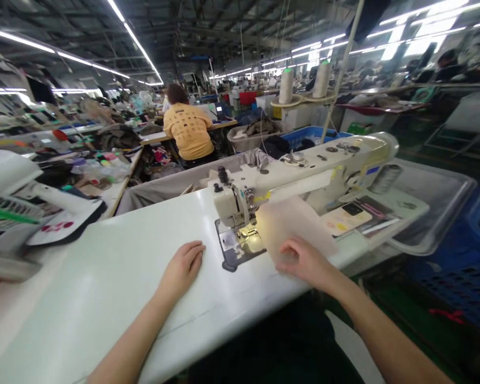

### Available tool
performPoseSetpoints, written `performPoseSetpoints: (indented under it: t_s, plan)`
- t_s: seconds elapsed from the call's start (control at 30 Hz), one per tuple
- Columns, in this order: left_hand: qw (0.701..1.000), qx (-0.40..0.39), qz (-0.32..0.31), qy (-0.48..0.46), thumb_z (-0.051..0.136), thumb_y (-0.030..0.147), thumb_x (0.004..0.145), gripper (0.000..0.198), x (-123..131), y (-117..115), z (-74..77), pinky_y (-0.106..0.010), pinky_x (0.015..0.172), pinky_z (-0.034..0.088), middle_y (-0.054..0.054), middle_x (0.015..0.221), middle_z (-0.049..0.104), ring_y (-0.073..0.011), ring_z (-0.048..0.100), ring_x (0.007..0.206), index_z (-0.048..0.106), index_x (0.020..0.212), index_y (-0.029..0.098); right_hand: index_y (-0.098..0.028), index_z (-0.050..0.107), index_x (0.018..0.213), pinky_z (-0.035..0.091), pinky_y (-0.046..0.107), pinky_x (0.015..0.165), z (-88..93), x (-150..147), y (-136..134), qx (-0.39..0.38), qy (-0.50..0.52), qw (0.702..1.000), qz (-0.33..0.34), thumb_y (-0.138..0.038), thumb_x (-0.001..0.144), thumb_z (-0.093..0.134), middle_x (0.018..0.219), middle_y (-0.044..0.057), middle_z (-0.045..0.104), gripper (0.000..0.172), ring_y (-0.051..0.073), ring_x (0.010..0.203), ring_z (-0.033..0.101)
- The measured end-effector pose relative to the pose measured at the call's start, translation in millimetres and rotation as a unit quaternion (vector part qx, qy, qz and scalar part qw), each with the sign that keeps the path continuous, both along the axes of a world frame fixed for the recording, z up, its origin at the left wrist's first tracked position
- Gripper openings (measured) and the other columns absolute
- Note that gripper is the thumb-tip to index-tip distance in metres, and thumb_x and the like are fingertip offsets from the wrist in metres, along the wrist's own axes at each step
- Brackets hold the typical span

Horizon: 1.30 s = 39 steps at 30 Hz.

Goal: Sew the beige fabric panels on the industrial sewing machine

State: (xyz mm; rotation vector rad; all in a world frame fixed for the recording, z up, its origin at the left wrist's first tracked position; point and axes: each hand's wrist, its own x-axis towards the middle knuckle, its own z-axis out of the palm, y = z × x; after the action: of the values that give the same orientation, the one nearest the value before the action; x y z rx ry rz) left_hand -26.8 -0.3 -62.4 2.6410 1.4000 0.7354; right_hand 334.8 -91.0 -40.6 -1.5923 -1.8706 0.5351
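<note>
A white sewing machine [280, 178] stands on the pale tabletop, its lamp lighting the needle plate [250, 240]. To the right of the needle, under the machine arm, lies a flat pale pinkish piece of fabric [300, 221]. My right hand [306, 261] is at the near edge of this piece, fingers curled in toward the thumb, and appears to pinch it. Slightly blurred, its fingertips are partly hidden. My left hand [186, 261] rests on the tabletop left of the needle plate, fingers close together and lying down, holding nothing.
A phone [346, 218] lies at the machine's base, beside a grey thread cone [386, 178]. Two thread cones [287, 86] stand behind the machine. A cloth-lined bin [164, 181] borders the table's far side. A person in a yellow shirt [190, 130] sits beyond. Blue crates [456, 282] stand right.
</note>
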Motion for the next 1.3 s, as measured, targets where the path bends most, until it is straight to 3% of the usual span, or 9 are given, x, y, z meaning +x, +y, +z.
performPoseSetpoints:
  t_s: [0.13, 0.33, 0.57, 0.73, 1.0, 1.17, 1.3]
  plan:
    - [1.000, -0.012, 0.005, -0.015, 0.041, 0.032, 0.097, 0.035, 4.4, 0.2, 2.1, -0.045, 0.102, 0.052, -0.013, 0.118, 0.069, -0.0279, 0.065, 0.110, 0.072, 0.106, 0.018, -0.022, 0.058, 0.074, 0.044, 0.032, 0.077, -16.1, 4.6, -1.2, 0.016, -0.050, 0.999, 0.009, -0.023, 0.074, 0.077, 0.084, 0.000, 0.062, 0.019, 0.021, 0.086, 0.060]
    - [0.999, -0.010, 0.018, -0.040, 0.042, 0.029, 0.094, 0.033, 5.3, -0.7, 3.4, -0.040, 0.100, 0.053, -0.011, 0.114, 0.071, -0.0250, 0.066, 0.106, 0.073, 0.101, 0.019, -0.023, 0.056, 0.067, 0.044, 0.030, 0.070, -26.1, 12.4, -0.7, 0.014, 0.009, 1.000, 0.002, -0.026, 0.074, 0.072, 0.074, -0.001, 0.060, 0.018, 0.019, 0.075, 0.058]
    - [0.997, -0.004, 0.042, -0.060, 0.043, 0.029, 0.093, 0.031, 1.6, 4.1, 3.1, -0.040, 0.098, 0.054, -0.011, 0.110, 0.071, -0.0235, 0.067, 0.101, 0.072, 0.096, 0.018, -0.023, 0.056, 0.057, 0.043, 0.030, 0.068, -22.6, 18.5, -0.7, 0.002, 0.023, 1.000, 0.017, -0.036, 0.079, 0.067, 0.065, -0.001, 0.060, 0.028, 0.019, 0.071, 0.058]
    - [0.998, -0.001, 0.035, -0.048, 0.044, 0.028, 0.092, 0.030, 2.4, 2.3, 2.3, -0.044, 0.101, 0.052, -0.012, 0.114, 0.070, -0.0261, 0.066, 0.105, 0.072, 0.100, 0.018, -0.022, 0.059, 0.061, 0.044, 0.031, 0.073, -21.4, 20.3, -1.9, 0.000, 0.029, 0.999, 0.023, -0.042, 0.088, 0.057, 0.069, 0.001, 0.062, 0.033, 0.021, 0.076, 0.060]
    - [0.999, -0.002, 0.037, -0.040, 0.044, 0.029, 0.093, 0.030, 1.6, 2.9, 0.3, -0.044, 0.102, 0.051, -0.012, 0.115, 0.070, -0.0269, 0.066, 0.107, 0.071, 0.102, 0.019, -0.024, 0.053, 0.063, 0.045, 0.033, 0.072, -19.1, 20.0, -5.0, 0.014, -0.023, 0.999, 0.018, -0.034, 0.091, 0.051, 0.071, 0.002, 0.062, 0.030, 0.021, 0.076, 0.059]
    - [0.998, -0.003, 0.037, -0.041, 0.043, 0.029, 0.093, 0.030, 1.9, 3.7, -1.6, -0.044, 0.102, 0.051, -0.013, 0.116, 0.069, -0.0271, 0.065, 0.107, 0.070, 0.102, 0.018, -0.025, 0.047, 0.062, 0.042, 0.034, 0.071, -15.8, 6.1, -9.6, 0.033, -0.088, 0.995, -0.037, -0.042, 0.090, 0.058, 0.068, 0.001, 0.059, 0.035, 0.021, 0.073, 0.058]
    - [0.999, 0.000, 0.035, -0.039, 0.043, 0.028, 0.094, 0.030, 2.3, 3.7, -2.1, -0.044, 0.101, 0.051, -0.013, 0.115, 0.069, -0.0271, 0.065, 0.107, 0.070, 0.102, 0.019, -0.025, 0.046, 0.064, 0.038, 0.035, 0.066, -14.5, -10.8, -11.9, 0.055, -0.174, 0.979, -0.093, -0.048, 0.080, 0.071, 0.069, 0.001, 0.058, 0.037, 0.021, 0.068, 0.056]
